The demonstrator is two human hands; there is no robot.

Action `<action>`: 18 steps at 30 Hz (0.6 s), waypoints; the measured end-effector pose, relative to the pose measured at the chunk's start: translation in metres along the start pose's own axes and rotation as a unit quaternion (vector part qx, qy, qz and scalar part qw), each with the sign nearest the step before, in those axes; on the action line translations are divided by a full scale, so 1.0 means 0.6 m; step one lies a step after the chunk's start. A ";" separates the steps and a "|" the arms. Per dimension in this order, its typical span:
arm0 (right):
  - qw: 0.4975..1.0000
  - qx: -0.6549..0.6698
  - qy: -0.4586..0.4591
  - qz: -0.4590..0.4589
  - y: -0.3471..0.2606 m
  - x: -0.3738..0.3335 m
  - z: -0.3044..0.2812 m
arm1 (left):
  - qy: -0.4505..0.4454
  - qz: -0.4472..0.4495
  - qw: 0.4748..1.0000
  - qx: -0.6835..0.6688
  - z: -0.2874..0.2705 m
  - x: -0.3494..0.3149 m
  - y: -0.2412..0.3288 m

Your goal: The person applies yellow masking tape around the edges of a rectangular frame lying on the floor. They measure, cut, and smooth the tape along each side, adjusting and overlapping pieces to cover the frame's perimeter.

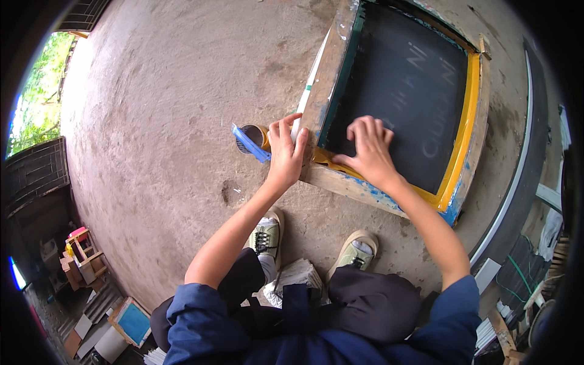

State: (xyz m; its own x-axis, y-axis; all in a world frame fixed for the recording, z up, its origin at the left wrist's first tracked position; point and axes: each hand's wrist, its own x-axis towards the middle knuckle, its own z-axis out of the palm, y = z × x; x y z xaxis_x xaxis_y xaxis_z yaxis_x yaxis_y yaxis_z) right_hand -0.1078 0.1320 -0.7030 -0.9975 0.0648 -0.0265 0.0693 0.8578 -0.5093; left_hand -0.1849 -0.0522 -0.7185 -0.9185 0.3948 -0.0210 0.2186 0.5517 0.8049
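Observation:
A large screen-printing frame [359, 190] lies tilted on the ground ahead and to the right. It has paint-stained wooden rails around a dark mesh panel [395, 91] with faint lettering. Yellow tape [465, 121] lines its right and near inner edges. My left hand [286, 151] is closed on the left rail near the close corner. Over the mesh at that corner is my right hand [372, 149], its fingers curved and apart from the thumb, which touches the near tape. Just left of my left hand sits a tape roll [261, 135] with a blue plastic piece [250, 145].
A bundle of pale sheets [298, 280] lies between my shoes [354, 250]. A long dark panel [517, 140] runs along the right side. Stacked boards and a small blue-meshed frame [132, 322] stand at lower left. Concrete floor [164, 109] stretches to the left.

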 end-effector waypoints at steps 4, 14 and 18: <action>1.000 0.004 0.005 -0.005 -0.027 0.040 0.021 | 0.001 -0.003 1.000 0.007 -0.005 0.002 0.006; 0.999 0.018 0.028 0.035 -0.020 0.025 0.020 | 0.022 0.022 0.999 0.024 0.000 0.002 0.002; 1.000 -0.009 -0.002 0.027 -0.013 0.021 0.021 | 0.020 0.017 0.999 0.029 -0.004 0.002 0.000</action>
State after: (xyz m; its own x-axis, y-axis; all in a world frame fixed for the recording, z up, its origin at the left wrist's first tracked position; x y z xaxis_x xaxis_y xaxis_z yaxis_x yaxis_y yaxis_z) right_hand -0.1213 0.1200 -0.7102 -0.9924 0.1089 -0.0574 0.1230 0.8620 -0.4918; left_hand -0.1866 -0.0533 -0.7172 -0.9220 0.3861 0.0304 0.2686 0.5807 0.7685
